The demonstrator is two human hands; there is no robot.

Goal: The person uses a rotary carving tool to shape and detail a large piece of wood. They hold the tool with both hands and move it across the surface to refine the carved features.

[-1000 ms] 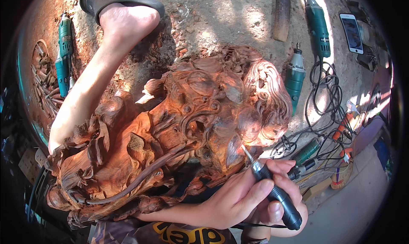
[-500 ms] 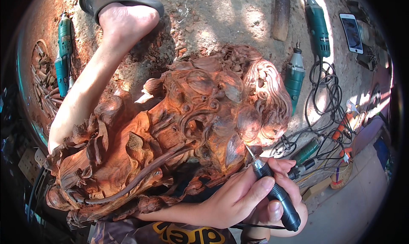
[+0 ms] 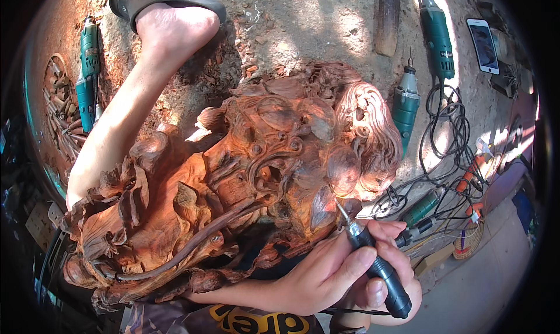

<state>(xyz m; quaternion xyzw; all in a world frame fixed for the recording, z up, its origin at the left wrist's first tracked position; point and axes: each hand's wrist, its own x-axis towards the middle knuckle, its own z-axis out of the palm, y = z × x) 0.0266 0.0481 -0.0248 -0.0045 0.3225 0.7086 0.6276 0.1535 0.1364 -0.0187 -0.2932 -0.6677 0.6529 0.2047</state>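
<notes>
A large reddish-brown wood carving [image 3: 274,153], full of curls, petals and rounded forms, spreads across the middle of the view. At its lower right edge, my right hand [image 3: 401,265] closes its fingers round a black rotary carving handpiece [image 3: 383,271]. From the lower left my left forearm runs along under the carving. My left hand [image 3: 315,276] is pressed against the right one, its thumb on the handpiece and its other fingers mostly hidden. The thin metal bit [image 3: 342,209] points up and left at a petal shape; whether it touches the wood, I cannot tell.
My bare leg [image 3: 125,109] stretches up the left side, ending in a dark clog [image 3: 166,0]. Green power tools [image 3: 437,39] lie on the ground at both sides, with tangled black cables [image 3: 449,121] on the right. A phone [image 3: 483,45] lies at the far right.
The handpiece has drawn back very slightly from the carving, leaving a little more of its bit in sight. Both hands keep their hold, and the carving stays in place.
</notes>
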